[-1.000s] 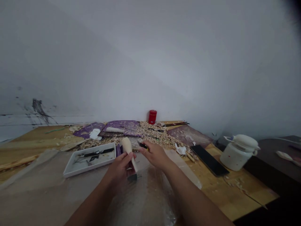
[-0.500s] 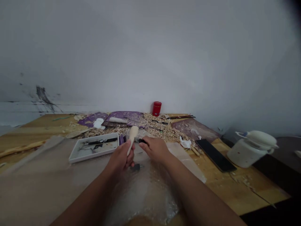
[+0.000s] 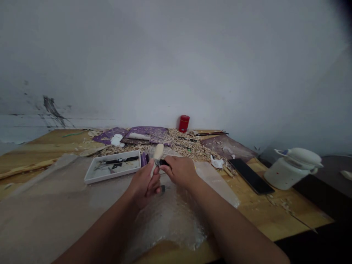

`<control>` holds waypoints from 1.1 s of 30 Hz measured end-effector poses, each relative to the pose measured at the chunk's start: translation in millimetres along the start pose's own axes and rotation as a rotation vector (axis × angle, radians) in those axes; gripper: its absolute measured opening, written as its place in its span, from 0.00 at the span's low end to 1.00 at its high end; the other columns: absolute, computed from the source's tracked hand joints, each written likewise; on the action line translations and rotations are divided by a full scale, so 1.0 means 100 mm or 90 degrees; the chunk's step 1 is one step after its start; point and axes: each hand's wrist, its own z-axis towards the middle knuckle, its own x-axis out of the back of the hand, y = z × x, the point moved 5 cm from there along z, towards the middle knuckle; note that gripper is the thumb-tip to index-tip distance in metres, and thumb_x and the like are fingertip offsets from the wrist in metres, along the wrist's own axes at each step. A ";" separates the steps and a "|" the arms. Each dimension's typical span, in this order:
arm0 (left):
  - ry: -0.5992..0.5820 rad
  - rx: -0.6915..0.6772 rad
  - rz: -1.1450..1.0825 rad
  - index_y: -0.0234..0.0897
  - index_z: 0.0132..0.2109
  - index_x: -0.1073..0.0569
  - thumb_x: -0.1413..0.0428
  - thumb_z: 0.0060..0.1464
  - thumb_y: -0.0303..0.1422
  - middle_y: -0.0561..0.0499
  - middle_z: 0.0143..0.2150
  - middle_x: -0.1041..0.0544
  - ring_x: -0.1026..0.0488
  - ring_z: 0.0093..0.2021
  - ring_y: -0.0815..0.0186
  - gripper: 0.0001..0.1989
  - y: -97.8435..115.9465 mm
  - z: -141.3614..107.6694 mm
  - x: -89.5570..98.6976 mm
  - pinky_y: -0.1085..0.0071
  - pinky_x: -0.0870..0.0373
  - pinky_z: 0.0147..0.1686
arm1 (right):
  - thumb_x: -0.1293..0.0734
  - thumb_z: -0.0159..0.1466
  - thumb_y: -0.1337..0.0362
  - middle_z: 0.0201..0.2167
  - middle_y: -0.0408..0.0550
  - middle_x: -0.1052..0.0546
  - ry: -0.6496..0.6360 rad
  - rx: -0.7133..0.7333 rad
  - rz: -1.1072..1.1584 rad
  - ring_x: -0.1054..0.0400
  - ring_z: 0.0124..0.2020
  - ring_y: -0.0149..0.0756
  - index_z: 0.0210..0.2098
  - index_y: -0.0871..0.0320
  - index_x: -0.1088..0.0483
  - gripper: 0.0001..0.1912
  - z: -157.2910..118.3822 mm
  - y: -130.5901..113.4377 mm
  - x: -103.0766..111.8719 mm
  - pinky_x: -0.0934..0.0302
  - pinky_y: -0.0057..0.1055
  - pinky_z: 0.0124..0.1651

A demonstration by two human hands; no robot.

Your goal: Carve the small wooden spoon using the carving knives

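My left hand [image 3: 144, 183] is closed around a pale, smooth piece of carved wood [image 3: 158, 151], whose rounded thick end points up and away from me. My right hand [image 3: 180, 171] grips a carving knife [image 3: 164, 162] by its black handle. The short blade, hard to make out, appears to meet the wood just above my left thumb. Beneath my left fingers, a small dark object [image 3: 163, 188] lies on the clear plastic sheet [image 3: 176, 216].
A white tray [image 3: 112, 178] with several tools stands on the left. Wood shavings [image 3: 192, 148] and a red canister [image 3: 184, 123] are at the back. To the right are crumpled tissue [image 3: 217, 162], a black phone [image 3: 251, 176] and a white lidded jug [image 3: 286, 172].
The knife has come left onto the wood, and my right hand has closed in on my left. The view has shifted slightly.
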 end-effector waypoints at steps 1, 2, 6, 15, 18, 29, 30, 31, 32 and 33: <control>-0.001 0.005 -0.013 0.37 0.23 0.43 0.56 0.51 0.45 0.63 0.05 0.51 0.58 0.07 0.78 0.17 0.01 -0.01 -0.01 0.77 0.46 0.14 | 0.54 0.61 0.47 0.33 0.46 0.27 0.003 -0.004 -0.004 0.34 0.33 0.37 0.41 0.54 0.37 0.24 0.00 -0.01 0.01 0.50 0.28 0.31; 0.001 0.010 -0.024 0.37 0.23 0.43 0.56 0.51 0.44 0.63 0.05 0.51 0.58 0.07 0.78 0.17 0.01 -0.01 -0.01 0.77 0.47 0.14 | 0.54 0.61 0.46 0.33 0.46 0.27 0.006 -0.008 -0.009 0.34 0.33 0.37 0.40 0.54 0.37 0.25 0.00 -0.03 0.01 0.50 0.28 0.31; 0.018 0.018 -0.038 0.37 0.23 0.44 0.57 0.52 0.45 0.62 0.05 0.51 0.58 0.07 0.78 0.18 0.03 -0.03 -0.03 0.78 0.48 0.13 | 0.55 0.61 0.45 0.33 0.47 0.27 0.003 -0.022 -0.022 0.34 0.33 0.37 0.38 0.55 0.36 0.26 0.03 -0.05 -0.01 0.49 0.28 0.32; -0.081 -0.005 -0.070 0.37 0.22 0.44 0.58 0.51 0.47 0.63 0.05 0.50 0.58 0.07 0.77 0.19 -0.02 -0.16 -0.19 0.76 0.42 0.13 | 0.57 0.63 0.50 0.31 0.48 0.27 0.117 -0.330 -0.043 0.34 0.31 0.36 0.42 0.55 0.36 0.26 0.02 0.79 0.17 0.52 0.27 0.28; -0.081 0.006 -0.062 0.37 0.23 0.43 0.59 0.51 0.48 0.63 0.06 0.49 0.57 0.07 0.77 0.20 -0.03 -0.11 -0.13 0.73 0.38 0.16 | 0.56 0.63 0.50 0.31 0.46 0.27 0.141 -0.238 -0.015 0.34 0.31 0.34 0.39 0.54 0.36 0.24 0.00 0.61 0.13 0.54 0.26 0.28; -0.029 0.009 -0.004 0.36 0.18 0.44 0.58 0.49 0.51 0.59 0.09 0.47 0.52 0.09 0.77 0.24 -0.07 0.08 0.05 0.74 0.42 0.16 | 0.53 0.62 0.48 0.29 0.44 0.27 0.024 -0.030 -0.001 0.35 0.30 0.33 0.34 0.56 0.37 0.23 -0.01 0.04 -0.03 0.58 0.26 0.26; -0.011 -0.005 0.014 0.36 0.18 0.44 0.58 0.48 0.51 0.60 0.07 0.49 0.54 0.08 0.77 0.24 -0.06 0.09 0.07 0.74 0.42 0.15 | 0.53 0.62 0.48 0.30 0.44 0.27 0.020 -0.018 -0.003 0.35 0.30 0.33 0.34 0.56 0.37 0.23 -0.01 0.01 -0.03 0.57 0.26 0.26; 0.012 -0.018 0.035 0.36 0.17 0.43 0.58 0.48 0.51 0.60 0.07 0.50 0.55 0.08 0.77 0.24 -0.06 0.09 0.09 0.74 0.42 0.15 | 0.53 0.62 0.48 0.30 0.44 0.27 0.019 -0.007 -0.006 0.35 0.30 0.33 0.34 0.55 0.37 0.23 -0.02 -0.01 -0.02 0.57 0.26 0.26; 0.034 -0.028 0.056 0.36 0.17 0.42 0.58 0.48 0.51 0.60 0.06 0.51 0.55 0.08 0.77 0.25 -0.06 0.09 0.11 0.74 0.42 0.15 | 0.54 0.62 0.48 0.30 0.44 0.27 0.018 0.001 -0.010 0.35 0.30 0.33 0.34 0.55 0.36 0.23 -0.02 -0.03 -0.02 0.57 0.26 0.26; 0.053 -0.035 0.074 0.36 0.17 0.42 0.58 0.48 0.52 0.60 0.05 0.51 0.55 0.07 0.77 0.25 -0.05 0.10 0.13 0.74 0.42 0.15 | 0.54 0.62 0.47 0.30 0.44 0.27 0.016 0.006 -0.014 0.35 0.30 0.33 0.35 0.55 0.36 0.23 -0.03 -0.05 -0.01 0.56 0.26 0.26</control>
